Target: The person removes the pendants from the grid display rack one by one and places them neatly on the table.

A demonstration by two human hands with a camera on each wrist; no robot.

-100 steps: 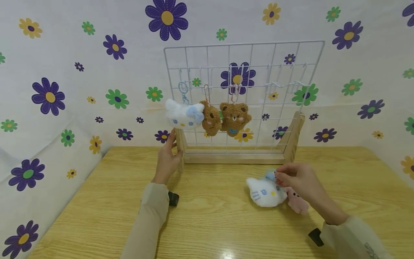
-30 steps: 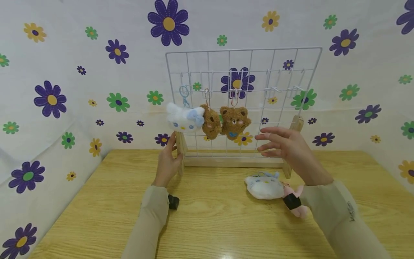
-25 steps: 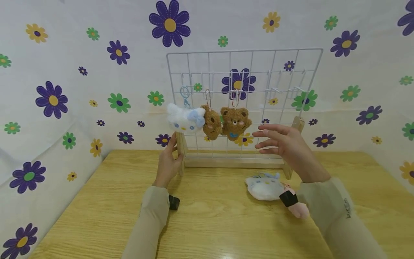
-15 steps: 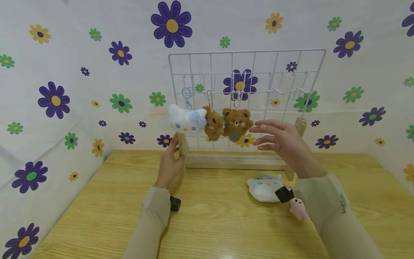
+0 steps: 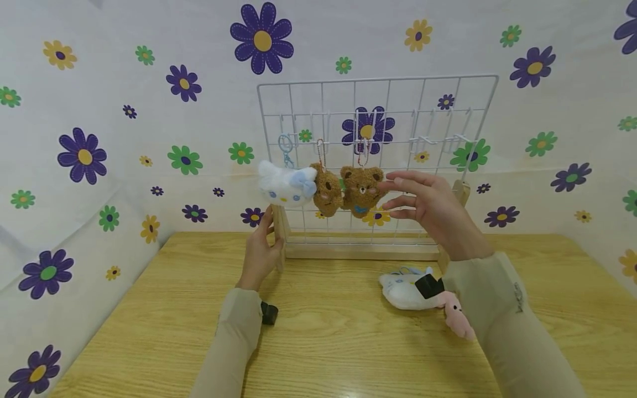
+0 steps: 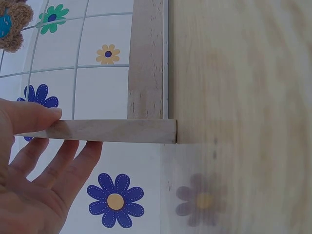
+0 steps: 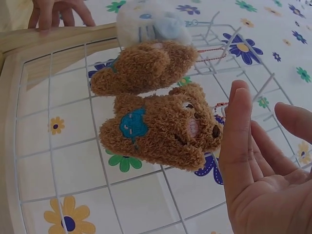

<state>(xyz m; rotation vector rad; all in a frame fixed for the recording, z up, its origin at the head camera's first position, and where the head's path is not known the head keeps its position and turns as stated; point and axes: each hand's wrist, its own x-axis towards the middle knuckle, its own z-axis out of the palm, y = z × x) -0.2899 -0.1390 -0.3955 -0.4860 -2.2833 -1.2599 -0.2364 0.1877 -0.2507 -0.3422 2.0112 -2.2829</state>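
Observation:
My left hand (image 5: 259, 254) grips the left wooden leg (image 6: 117, 130) of a white wire grid rack (image 5: 378, 81), thumb on one side and fingers on the other. On the rack's hooks hang a white cat plush keychain (image 5: 286, 185) with a blue bow and two brown bear plush keychains. One bear (image 5: 327, 190) is turned sideways; the other (image 5: 360, 190) faces forward with a blue bib. Beside that front-facing bear, my right hand (image 5: 438, 213) is raised with its fingers spread and nothing in it. Its fingertips overlap the bear's right edge in the head view.
On the table below the right forearm lie another white cat plush (image 5: 400, 293) and a pink plush (image 5: 457, 318), partly covered by the black wrist camera (image 5: 429, 286) and sleeve. Hooks (image 5: 423, 139) without plushes stick out on the rack's right. A flowered cloth hangs behind.
The right hand has let go of the white cat plush on the table, which now lies flatter. It has risen and moved left to the front-facing bear. The left hand keeps its place.

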